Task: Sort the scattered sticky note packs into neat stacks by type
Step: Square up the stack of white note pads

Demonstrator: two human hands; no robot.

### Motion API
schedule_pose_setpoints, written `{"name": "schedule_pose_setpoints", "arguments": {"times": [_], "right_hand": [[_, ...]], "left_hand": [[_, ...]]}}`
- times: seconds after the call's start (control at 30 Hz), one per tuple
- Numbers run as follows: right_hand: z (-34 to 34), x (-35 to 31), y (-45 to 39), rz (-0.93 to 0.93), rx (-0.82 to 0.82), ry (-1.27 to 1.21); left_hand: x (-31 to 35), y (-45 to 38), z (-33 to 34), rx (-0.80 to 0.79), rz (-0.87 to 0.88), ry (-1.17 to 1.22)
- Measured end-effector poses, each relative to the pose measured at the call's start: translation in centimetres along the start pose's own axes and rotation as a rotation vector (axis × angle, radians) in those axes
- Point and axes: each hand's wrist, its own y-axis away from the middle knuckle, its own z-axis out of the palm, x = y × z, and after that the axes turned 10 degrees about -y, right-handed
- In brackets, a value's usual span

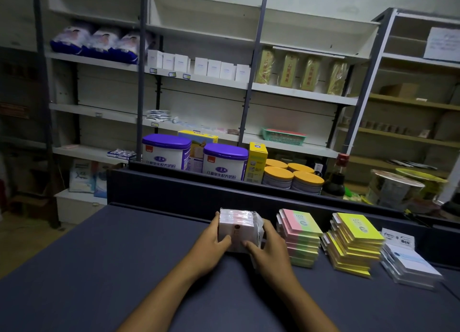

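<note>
Both hands, left hand [211, 247] and right hand [270, 252], squeeze the white wrapped stack [237, 228], fingers pressed flat against its sides, pink-green stack [300, 234] just to the right.

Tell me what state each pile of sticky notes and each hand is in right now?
White-pink stack: upright on the table, pressed between both hands.
Left hand: gripping that stack's left side.
Right hand: gripping its right side.
Pink-green stack: piled, slightly uneven.
Yellow stack: piled, fanned and leaning.
White-blue stack: piled, low, skewed.
</note>
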Motion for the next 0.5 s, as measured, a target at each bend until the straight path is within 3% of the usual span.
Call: {"name": "schedule_pose_setpoints", "arguments": {"times": [0.5], "right_hand": [[-0.01, 0.17, 0.18, 0.002, -0.031, 0.019]], "left_hand": [[-0.49, -0.1, 0.14, -0.045, 0.007, -0.047]]}}
